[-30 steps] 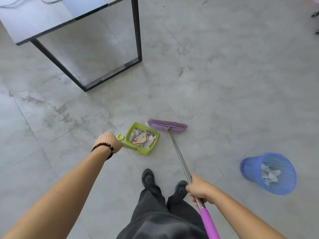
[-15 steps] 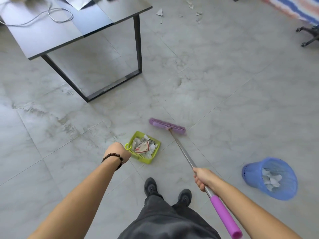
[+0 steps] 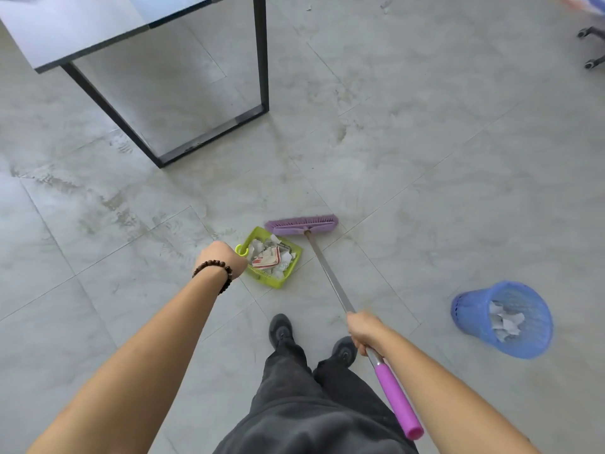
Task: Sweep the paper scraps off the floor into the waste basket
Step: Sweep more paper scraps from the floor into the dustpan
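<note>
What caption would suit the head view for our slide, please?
Left hand holds a green dustpan of paper scraps, right hand grips the purple broom, blue waste basket nearby.

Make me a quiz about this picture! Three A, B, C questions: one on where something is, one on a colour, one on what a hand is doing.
1. Where is the head of the broom? A. On the table. B. Beside the far edge of the dustpan. C. Under a shoe.
2. What colour is the waste basket? A. Blue. B. Red. C. Green.
3. What is the right hand doing? A. Hanging open. B. Pinching a scrap. C. Gripping the broom's shaft.
Answers: 1 B, the head lies along the pan's far side; 2 A, its wall is blue; 3 C, fingers curl round the shaft.
</note>
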